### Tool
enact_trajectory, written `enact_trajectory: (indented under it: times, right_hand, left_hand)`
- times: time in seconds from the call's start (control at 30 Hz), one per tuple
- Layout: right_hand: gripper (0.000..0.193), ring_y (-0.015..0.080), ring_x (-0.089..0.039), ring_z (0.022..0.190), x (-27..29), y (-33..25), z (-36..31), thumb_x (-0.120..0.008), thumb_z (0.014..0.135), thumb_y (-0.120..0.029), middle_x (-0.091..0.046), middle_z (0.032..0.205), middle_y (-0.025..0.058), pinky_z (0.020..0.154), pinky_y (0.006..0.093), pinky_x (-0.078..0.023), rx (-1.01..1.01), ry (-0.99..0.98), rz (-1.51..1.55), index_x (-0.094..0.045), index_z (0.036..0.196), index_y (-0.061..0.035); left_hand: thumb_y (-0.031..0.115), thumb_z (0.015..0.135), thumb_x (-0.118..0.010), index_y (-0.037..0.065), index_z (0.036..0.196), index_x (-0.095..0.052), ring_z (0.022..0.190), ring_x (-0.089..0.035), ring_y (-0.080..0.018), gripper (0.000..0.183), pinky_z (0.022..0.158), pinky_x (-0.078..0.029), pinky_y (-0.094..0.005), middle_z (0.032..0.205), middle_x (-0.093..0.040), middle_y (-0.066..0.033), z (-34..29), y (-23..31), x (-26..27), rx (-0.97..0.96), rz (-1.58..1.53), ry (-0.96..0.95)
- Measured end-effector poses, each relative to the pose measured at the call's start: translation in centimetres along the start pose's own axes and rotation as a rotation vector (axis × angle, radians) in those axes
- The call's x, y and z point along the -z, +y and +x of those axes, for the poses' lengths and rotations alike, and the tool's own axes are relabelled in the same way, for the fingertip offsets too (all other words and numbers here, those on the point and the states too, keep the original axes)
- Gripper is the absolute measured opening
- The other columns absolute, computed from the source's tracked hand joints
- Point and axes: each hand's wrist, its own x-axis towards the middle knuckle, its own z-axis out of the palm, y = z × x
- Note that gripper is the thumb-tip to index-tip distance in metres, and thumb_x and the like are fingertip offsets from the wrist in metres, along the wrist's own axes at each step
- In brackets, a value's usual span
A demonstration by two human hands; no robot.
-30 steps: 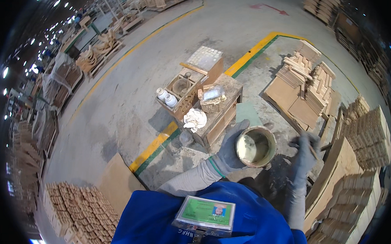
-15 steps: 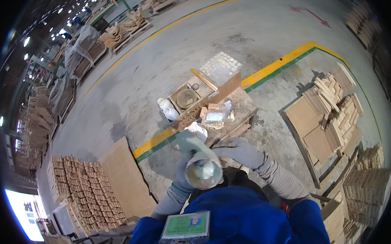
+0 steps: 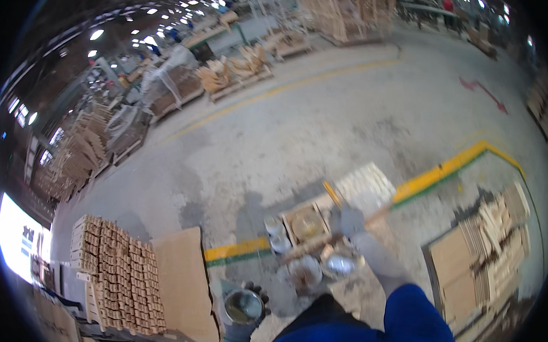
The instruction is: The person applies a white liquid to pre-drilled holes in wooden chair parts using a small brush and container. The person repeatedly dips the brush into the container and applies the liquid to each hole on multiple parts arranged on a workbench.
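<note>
My left hand [image 3: 261,294], in a grey glove, is wrapped round a round, open-topped cup [image 3: 243,306] with something pale inside, low in front of me. A pale green strip shows at the cup's left side. My gloved right hand [image 3: 350,221] reaches out over the low bench. It is beside a yellow stick [image 3: 332,194] and a sheet of small pale pieces [image 3: 366,186]. Motion blurs its fingers, so I cannot see whether it holds anything. Left of it, a wooden box holds a round bowl [image 3: 306,224].
White bottles [image 3: 276,233] stand left of the box. A silvery packet [image 3: 341,264] lies on the bench's near side. Stacked wooden parts [image 3: 119,274] stand at left beside a brown board [image 3: 183,283]. More wooden parts [image 3: 498,223] lie on boards at right.
My right hand has left the cup and moved forward over the bench. My left hand has lowered to the left with the cup. The view has tilted up, showing more floor ahead.
</note>
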Motion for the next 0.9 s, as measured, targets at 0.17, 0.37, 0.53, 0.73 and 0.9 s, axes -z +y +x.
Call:
enact_trajectory:
  times: [0.17,0.37,0.53,0.73,0.9]
  right_hand:
    - [0.034,0.0335,-0.066,0.08,-3.1,1.1,2.8,-0.046,0.085,-0.038,-0.067,0.086,0.0131,0.071,0.045,-0.051,0.007,-0.046,-0.157,-0.061,0.104,-0.015]
    - [0.06,0.0365,-0.065,0.075,-5.0,4.0,4.7,-0.048,0.083,-0.045,-0.066,0.082,0.017,0.069,0.0452,-0.051,0.072,-0.202,-0.002,-0.037,0.137,-0.0212]
    - [0.044,0.0234,-0.067,0.079,0.7,2.8,2.7,-0.057,0.082,-0.018,-0.066,0.092,0.0177,0.069,0.032,-0.052,0.175,-0.058,0.529,-0.055,0.124,-0.009]
    - [0.029,0.021,-0.063,0.088,11.0,3.8,-4.6,-0.064,0.08,-0.014,-0.063,0.095,0.0125,0.071,0.0331,-0.05,0.104,0.041,1.372,-0.061,0.106,-0.0009]
    - [0.016,0.0138,-0.055,0.064,18.4,12.2,-17.7,-0.063,0.086,-0.016,-0.058,0.078,0.0038,0.056,0.0264,-0.043,-0.121,0.662,0.352,-0.055,0.086,-0.0029]
  left_hand:
    - [0.021,0.087,-0.056,0.002,0.135,-0.037,0.11,-0.054,-0.0342,0.055,0.085,-0.05,-0.0519,0.127,-0.05,-0.0173,2.4,1.7,-1.1,-0.223,0.389,-0.082]
    - [0.051,0.088,-0.043,0.003,0.134,-0.04,0.117,-0.05,-0.0371,0.066,0.086,-0.047,-0.0589,0.128,-0.051,-0.0172,6.4,2.3,-1.8,-0.164,0.199,-0.027]
    - [0.02,0.065,-0.081,0.003,0.117,-0.05,0.097,-0.061,-0.0225,0.063,0.084,-0.05,-0.0383,0.108,-0.062,-0.0107,10.0,3.2,-2.9,-0.652,1.083,-0.058]
    - [0.022,0.058,-0.088,0.003,0.108,-0.054,0.095,-0.06,-0.022,0.063,0.085,-0.048,-0.0325,0.101,-0.061,-0.0106,13.7,1.5,-9.1,-0.588,0.862,-0.222]
    - [0.016,0.079,-0.067,0.001,0.113,-0.052,0.102,-0.058,-0.0221,0.04,0.089,-0.049,-0.0342,0.111,-0.057,-0.0133,15.1,-1.7,-18.1,-0.614,0.977,-0.621]
